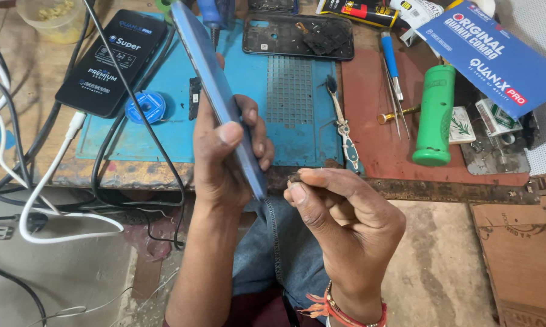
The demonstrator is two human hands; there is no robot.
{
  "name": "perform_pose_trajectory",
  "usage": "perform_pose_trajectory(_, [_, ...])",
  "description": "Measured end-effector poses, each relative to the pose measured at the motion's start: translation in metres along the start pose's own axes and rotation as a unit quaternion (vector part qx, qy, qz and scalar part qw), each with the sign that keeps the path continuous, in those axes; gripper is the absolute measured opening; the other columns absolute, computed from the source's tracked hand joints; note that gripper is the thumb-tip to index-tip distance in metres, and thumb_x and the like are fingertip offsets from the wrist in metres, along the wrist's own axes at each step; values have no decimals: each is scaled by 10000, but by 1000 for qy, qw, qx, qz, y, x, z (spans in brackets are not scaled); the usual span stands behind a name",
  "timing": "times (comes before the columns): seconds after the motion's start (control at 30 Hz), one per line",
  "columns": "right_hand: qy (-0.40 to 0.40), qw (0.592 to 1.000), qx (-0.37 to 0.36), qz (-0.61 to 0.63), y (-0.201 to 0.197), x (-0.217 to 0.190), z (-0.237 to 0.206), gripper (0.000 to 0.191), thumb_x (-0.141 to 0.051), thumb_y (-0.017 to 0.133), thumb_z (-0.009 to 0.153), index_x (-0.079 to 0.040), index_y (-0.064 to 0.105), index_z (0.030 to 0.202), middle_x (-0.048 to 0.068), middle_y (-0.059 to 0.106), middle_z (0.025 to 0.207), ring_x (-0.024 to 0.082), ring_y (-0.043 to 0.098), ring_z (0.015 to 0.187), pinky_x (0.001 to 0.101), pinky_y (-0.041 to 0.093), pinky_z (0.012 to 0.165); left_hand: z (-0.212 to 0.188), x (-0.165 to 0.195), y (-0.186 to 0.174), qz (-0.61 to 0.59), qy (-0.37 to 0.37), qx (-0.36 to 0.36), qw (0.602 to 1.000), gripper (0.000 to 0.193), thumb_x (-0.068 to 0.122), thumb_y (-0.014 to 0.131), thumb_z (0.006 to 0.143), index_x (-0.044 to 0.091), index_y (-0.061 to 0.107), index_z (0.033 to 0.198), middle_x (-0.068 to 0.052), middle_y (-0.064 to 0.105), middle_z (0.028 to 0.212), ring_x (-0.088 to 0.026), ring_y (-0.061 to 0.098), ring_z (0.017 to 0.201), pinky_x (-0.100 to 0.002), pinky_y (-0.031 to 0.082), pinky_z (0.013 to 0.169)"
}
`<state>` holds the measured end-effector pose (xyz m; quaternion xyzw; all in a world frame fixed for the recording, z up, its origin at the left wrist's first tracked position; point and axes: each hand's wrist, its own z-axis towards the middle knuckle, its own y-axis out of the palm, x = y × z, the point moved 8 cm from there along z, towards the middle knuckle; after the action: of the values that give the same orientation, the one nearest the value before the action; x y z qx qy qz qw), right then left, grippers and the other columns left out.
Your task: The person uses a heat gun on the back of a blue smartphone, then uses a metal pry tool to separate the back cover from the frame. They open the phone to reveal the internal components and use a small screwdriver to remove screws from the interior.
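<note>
Above the desk (406,181), the left hand (224,163) clamps a blue phone (215,85) edge-on while the right hand (339,212) pinches a small dark bit (294,177) beside its lower edge, apparently mid-fitting, needing careful alignment.

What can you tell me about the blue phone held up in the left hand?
The blue phone is a thin slab seen almost edge-on, with a glossy blue face and a lighter rim. It is tilted, its top end leaning away toward the workbench and its lower end near the lap. The left hand grips its lower half, thumb on the near side, fingers wrapped behind. The right hand pinches a small dark piece just beside its bottom corner; contact cannot be told.
</note>
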<state>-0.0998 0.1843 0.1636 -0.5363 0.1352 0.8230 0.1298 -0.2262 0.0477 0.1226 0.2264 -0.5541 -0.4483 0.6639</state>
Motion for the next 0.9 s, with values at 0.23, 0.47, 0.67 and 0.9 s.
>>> perform_pose_trajectory(0.23, [-11,997,20,-72,2,-1,-5,213,62,789,920,67,745,1128,112,744,1031,45,587,804,150,442,676,-12,5,19,174,46,-46,983,1161,204,828,870,18,43,1705,-189,540,1412,-229,571,1260,-349,467,1153])
perform_pose_trajectory(0.47, [-32,994,1,-107,6,-6,-5,228,23,798,920,51,744,1140,101,742,1029,49,620,827,153,471,690,-14,12,19,200,68,-37,977,1125,168,800,877,16,46,1698,-238,523,1421,-276,564,1322,-395,451,1198])
perform_pose_trajectory(0.67, [-37,991,16,-129,8,-8,-5,198,16,810,919,36,741,1104,97,748,1015,67,683,859,170,540,731,-16,12,12,201,92,-16,975,1126,162,804,887,21,29,1691,-217,566,1364,-245,601,1219,-371,516,1125])
perform_pose_trajectory(0.9, [-76,983,34,-164,10,-10,-7,190,38,821,928,33,734,1097,102,747,987,69,712,813,157,568,684,-17,13,8,232,116,1,966,1153,170,823,883,24,29,1706,-216,587,1269,-222,614,1100,-347,521,1013])
